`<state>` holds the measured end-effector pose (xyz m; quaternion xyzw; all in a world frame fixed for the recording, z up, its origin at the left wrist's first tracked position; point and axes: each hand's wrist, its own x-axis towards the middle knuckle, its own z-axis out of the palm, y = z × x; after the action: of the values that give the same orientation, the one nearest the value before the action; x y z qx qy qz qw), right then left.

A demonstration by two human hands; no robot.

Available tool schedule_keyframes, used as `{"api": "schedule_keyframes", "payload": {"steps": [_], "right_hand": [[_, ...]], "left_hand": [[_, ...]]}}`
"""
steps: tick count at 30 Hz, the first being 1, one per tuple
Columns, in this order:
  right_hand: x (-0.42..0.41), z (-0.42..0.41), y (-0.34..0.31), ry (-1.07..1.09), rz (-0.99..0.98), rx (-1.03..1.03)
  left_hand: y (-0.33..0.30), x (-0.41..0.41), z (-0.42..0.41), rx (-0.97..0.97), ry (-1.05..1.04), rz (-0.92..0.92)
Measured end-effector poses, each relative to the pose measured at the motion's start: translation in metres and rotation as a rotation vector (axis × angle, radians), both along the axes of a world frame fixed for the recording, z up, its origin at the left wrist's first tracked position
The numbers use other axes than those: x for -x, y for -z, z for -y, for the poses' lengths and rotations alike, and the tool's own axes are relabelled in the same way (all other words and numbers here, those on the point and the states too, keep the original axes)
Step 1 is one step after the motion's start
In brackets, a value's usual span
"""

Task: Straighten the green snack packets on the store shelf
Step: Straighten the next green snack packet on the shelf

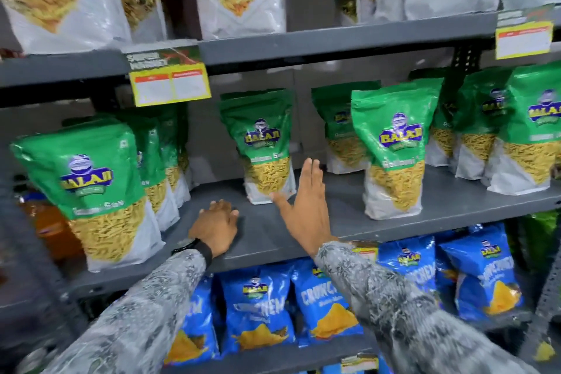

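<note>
Neither grip holds anything: our right hand (306, 206), open flat, thumb touching the upright middle green packet (261, 143) just left of it, is nearer than our left hand (217, 226), resting palm-down on the shelf (440, 203).

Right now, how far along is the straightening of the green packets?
Partway. The left stack and right group stand upright. In hand: the right hand is open beside a lone packet set far back; the left hand rests on the shelf. Left: the scattered middle packets.
</note>
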<state>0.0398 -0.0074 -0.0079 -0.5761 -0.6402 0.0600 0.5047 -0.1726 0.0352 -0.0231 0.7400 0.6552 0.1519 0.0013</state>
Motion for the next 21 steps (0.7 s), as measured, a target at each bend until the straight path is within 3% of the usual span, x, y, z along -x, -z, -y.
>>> {"api": "schedule_keyframes", "payload": {"steps": [4,10,21], "right_hand": [[0.034,-0.033,0.003,0.017,-0.147,0.135],[0.058,-0.080,-0.008,0.064,-0.328,0.186],[0.077,-0.103,-0.001,0.193,-0.389,0.085]], "left_hand": [[0.005,0.020,-0.007,0.114,-0.007,-0.046],[0.011,0.018,-0.008,0.085,-0.044,-0.056],[0.013,0.019,-0.010,0.061,-0.036,-0.031]]}}
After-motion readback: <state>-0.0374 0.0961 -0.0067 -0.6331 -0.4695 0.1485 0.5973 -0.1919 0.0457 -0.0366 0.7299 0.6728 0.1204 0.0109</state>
